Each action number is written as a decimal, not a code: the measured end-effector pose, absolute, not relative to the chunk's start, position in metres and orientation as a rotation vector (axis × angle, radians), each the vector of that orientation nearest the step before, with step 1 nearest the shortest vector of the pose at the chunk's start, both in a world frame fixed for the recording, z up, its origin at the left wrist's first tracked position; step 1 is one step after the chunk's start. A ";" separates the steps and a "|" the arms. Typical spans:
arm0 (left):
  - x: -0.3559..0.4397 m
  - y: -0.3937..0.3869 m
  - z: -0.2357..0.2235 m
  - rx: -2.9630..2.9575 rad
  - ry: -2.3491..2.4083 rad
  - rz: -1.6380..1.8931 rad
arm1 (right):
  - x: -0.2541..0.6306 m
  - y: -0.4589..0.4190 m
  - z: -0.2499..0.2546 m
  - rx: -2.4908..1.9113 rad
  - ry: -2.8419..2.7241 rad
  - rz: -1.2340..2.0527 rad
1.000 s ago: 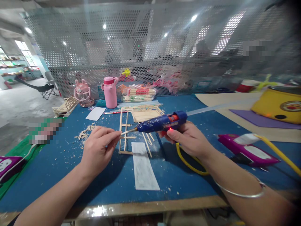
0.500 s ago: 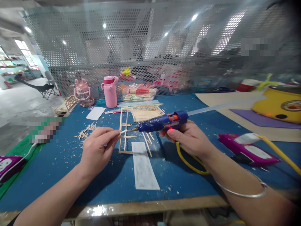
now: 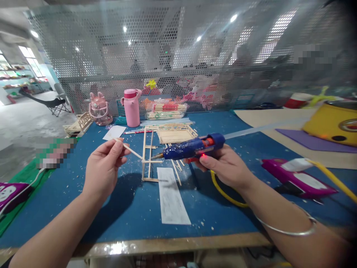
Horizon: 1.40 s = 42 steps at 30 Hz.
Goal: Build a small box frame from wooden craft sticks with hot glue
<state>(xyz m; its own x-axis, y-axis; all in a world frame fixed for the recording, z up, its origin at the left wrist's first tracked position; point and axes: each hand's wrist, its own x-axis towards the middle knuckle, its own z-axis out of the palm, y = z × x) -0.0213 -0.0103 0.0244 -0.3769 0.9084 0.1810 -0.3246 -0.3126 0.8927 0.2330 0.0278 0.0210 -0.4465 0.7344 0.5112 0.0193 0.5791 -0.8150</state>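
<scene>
Between thumb and fingers, my left hand [image 3: 104, 163] pinches one end of a thin wooden stick [image 3: 133, 152], whose other end points right and down. My right hand [image 3: 225, 163] is wrapped around a blue hot glue gun [image 3: 192, 147] with a red light glowing near the thumb. Its metal nozzle faces left, a short way from the stick's free end, and a long clear glue stick [image 3: 251, 130] juts from its back. Behind and below the nozzle lies a frame of wooden sticks [image 3: 144, 171]. A white paper strip [image 3: 173, 197] lies in front, nearer me.
Wood scraps surround my left hand. A pink thermos [image 3: 131, 111], a pink clear bottle [image 3: 100, 109] and bagged sticks [image 3: 167, 109] stand along the back by a perforated metal screen [image 3: 173, 48]. At right are a purple glue gun [image 3: 298, 178], its yellow cord and a yellow pot [image 3: 331, 123].
My left hand has moved left and slightly up, away from the glue gun's nozzle, and more of the held stick shows. My right hand with the glue gun has barely moved.
</scene>
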 end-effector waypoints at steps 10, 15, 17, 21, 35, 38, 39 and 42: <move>-0.019 -0.010 0.023 0.792 0.933 1.675 | 0.230 0.025 0.017 -0.614 -1.867 0.942; -0.020 -0.010 0.022 0.767 0.888 1.635 | 0.230 0.023 0.015 -0.594 -1.853 0.925; -0.020 -0.010 0.023 0.744 0.878 1.611 | 0.230 0.023 0.014 -0.590 -1.841 0.913; -0.020 -0.010 0.026 0.677 0.882 1.556 | 0.230 0.022 0.012 -0.587 -1.846 0.873; -0.018 -0.010 0.030 0.597 0.909 1.510 | 0.229 0.020 0.013 -0.624 -1.862 0.739; -0.018 -0.009 0.029 0.590 0.916 1.508 | 0.228 0.018 0.014 -0.642 -1.859 0.744; -0.019 -0.009 0.029 0.590 0.917 1.507 | 0.228 0.017 0.015 -0.642 -1.861 0.752; -0.019 -0.009 0.028 0.588 0.922 1.505 | 0.228 0.016 0.017 -0.637 -1.874 0.747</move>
